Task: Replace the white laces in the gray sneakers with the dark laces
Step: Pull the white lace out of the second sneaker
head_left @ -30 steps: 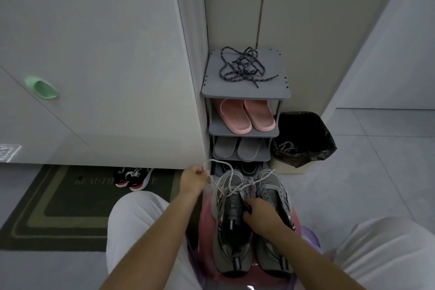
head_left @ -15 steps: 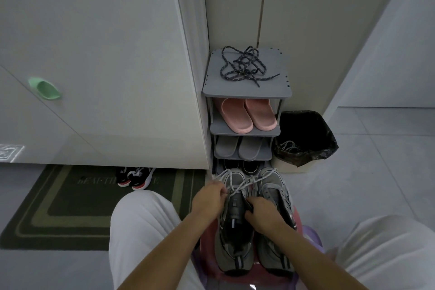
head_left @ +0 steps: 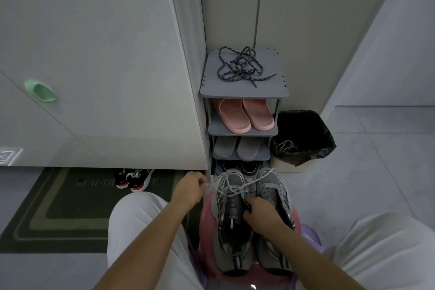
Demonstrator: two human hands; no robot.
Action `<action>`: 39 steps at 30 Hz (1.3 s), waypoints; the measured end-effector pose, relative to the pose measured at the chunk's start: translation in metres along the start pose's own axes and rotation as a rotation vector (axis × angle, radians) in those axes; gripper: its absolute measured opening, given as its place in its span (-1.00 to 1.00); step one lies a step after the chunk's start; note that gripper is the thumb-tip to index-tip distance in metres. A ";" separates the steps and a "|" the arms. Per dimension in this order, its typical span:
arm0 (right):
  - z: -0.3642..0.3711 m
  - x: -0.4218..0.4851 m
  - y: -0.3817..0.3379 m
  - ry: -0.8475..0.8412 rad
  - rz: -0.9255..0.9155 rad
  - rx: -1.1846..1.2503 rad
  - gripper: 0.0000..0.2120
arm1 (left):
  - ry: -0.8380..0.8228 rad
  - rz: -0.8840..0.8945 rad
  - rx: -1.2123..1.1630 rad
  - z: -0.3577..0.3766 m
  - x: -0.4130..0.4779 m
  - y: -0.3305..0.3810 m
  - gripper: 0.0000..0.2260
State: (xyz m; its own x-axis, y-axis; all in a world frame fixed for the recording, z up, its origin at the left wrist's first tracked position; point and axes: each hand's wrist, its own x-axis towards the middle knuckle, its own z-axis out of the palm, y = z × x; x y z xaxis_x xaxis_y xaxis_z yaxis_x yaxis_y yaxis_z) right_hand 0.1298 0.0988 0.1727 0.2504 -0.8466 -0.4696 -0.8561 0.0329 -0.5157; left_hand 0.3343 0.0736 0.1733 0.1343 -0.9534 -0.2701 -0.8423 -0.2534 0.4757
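**Again the left hand draws white lace out of the sneaker**

Finding 1. Left hand (head_left: 189, 189) sits at lower centre-left of the frame, just beside the far end of the pair of gray mesh sneakers (head_left: 231, 242). Its fingers pinch a strand of the white cord lace (head_left: 235, 188). Half a second earlier this hand was in against the eyelets. It has since moved out to the left, and the strand now runs from its fingers across to the shoe. A second ago it stood at much the same outward spot, so this reads as a repeated pulling stroke.

Finding 2. Right hand (head_left: 259, 213) grips the dark throat of the frame-left sneaker with curled fingers, steadying it. Its position is unchanged across the three views.

Finding 3. Both sneakers rest side by side at lower centre, between the person's knees, on what appears to be a pink round plastic stool (head_left: 207, 216). White lace crosses the far ends of both shoes in a loose tangle. How many eyelets remain threaded cannot be told.

Finding 4. Dark speckled rope laces (head_left: 240, 66) lie heaped on top of the gray tiered shoe rack (head_left: 277, 92) at upper centre, well apart from both hands and untouched.

Assessment: removal is in progress and not complete, and each stroke appears to free more white lace. Threading of the dark laces is not yet begun.
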 end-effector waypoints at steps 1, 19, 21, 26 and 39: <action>0.000 0.000 0.000 -0.002 -0.007 -0.006 -0.97 | -0.010 0.029 -0.006 0.004 -0.003 0.001 -0.84; -0.002 -0.003 -0.003 -0.019 0.007 -0.009 -0.97 | 0.062 0.027 0.151 -0.007 0.001 0.010 -0.86; -0.002 -0.003 -0.003 -0.018 0.003 -0.012 -0.94 | 0.086 -0.019 0.121 -0.012 0.003 0.005 -0.87; -0.001 -0.002 -0.002 -0.012 -0.004 -0.015 -0.98 | 0.028 0.014 0.045 0.004 -0.002 0.006 -0.86; 0.001 -0.001 0.000 0.022 0.003 -0.023 -0.79 | -0.054 0.018 -0.084 0.028 -0.015 0.024 -0.82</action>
State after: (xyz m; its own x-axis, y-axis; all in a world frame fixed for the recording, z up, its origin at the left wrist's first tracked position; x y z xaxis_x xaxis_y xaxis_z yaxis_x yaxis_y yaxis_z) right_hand 0.1299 0.0998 0.1726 0.2382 -0.8582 -0.4547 -0.8671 0.0230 -0.4975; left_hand 0.2977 0.0861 0.1655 0.0897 -0.9483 -0.3043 -0.7972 -0.2516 0.5487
